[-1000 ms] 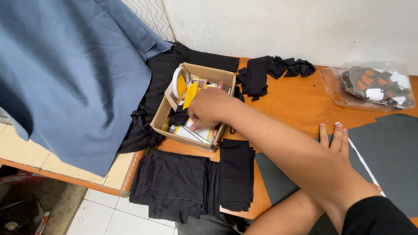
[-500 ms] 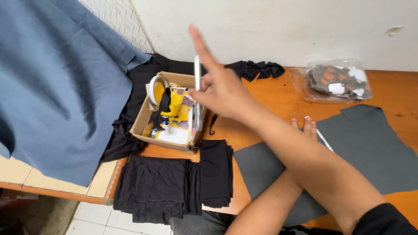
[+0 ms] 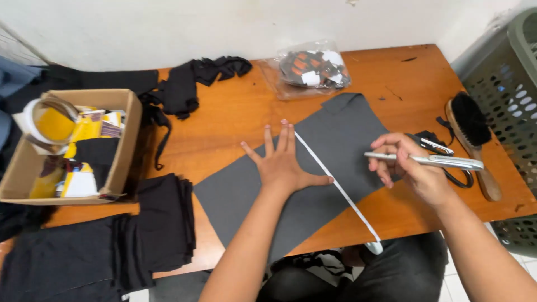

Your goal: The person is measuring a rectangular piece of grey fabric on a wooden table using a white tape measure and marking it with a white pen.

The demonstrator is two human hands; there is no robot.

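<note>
A dark grey piece of fabric [image 3: 347, 134] lies on the wooden table [image 3: 235, 117]. My left hand [image 3: 282, 159] presses flat on it, fingers spread, beside a narrow white strip [image 3: 341, 193] that runs diagonally across the fabric to the table's front edge. My right hand [image 3: 414, 168] hovers over the fabric's right side, holding a silver pen-like tool [image 3: 433, 161] horizontally, its tip pointing left.
A cardboard box [image 3: 126, 145] with tape rolls and yellow items sits at left. Black cloth pieces [image 3: 162, 221] lie stacked at front left and more at back [image 3: 193, 84]. A plastic bag of small parts [image 3: 310, 70], black scissors [image 3: 433, 144], a wooden brush [image 3: 472, 137] and a grey basket [image 3: 512, 95] are at right.
My right hand left the box with the silver tool and swung right over the grey fabric. The view turned right. My left hand stayed flat on the fabric.
</note>
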